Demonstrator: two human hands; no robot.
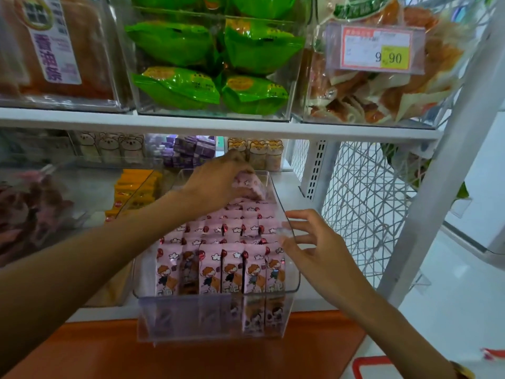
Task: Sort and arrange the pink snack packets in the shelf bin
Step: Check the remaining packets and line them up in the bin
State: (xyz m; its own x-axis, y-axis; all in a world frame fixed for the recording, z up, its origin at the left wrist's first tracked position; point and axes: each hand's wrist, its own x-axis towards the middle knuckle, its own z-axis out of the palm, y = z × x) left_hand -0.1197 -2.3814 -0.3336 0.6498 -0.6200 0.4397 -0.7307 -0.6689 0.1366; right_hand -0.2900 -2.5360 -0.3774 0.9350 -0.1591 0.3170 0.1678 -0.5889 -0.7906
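Your left hand packs the back row while your right steadies the bin.

From the left of the frame, your left hand [218,177] reaches to the far end of the clear shelf bin [290,283] at centre, fingers curled around a small bunch of pink snack packets [252,184], likely to seat them behind the rows already standing. Those rows [232,242] stand upright and tight, pale pink with a cartoon child and clouds, filling the bin toward you. Right of centre, your right hand [317,250] is spread wide, fingertips at the bin's right wall, apparently bracing it.
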